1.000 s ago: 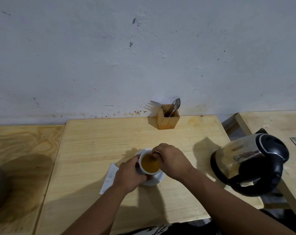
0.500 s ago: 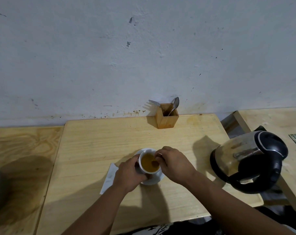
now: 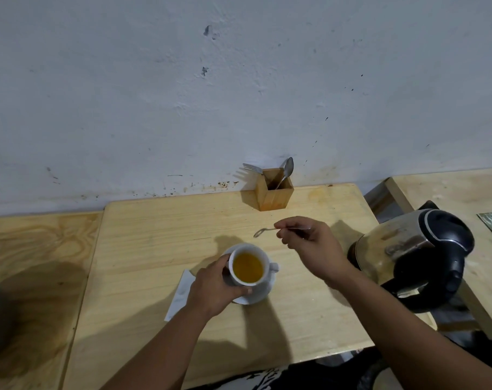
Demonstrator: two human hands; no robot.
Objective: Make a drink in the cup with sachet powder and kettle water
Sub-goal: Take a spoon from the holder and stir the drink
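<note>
Cup [image 3: 249, 267] of amber drink sits on its saucer [image 3: 263, 294] near the table's [image 3: 143, 249] middle, my left hand [image 3: 213, 291] wrapped around its side. My right hand [image 3: 309, 246] pinches a teaspoon [image 3: 263, 231] above the tabletop, beside the kettle [image 3: 413, 254] at the right edge.

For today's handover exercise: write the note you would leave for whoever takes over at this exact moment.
Left hand: gripping the cup, which sits on its saucer.
Right hand: holding the teaspoon clear of the cup, above the table.
Kettle: upright at right.
Done: cup holds an orange-brown drink.
Left: put the spoon down, perhaps in the wooden holder.
</note>
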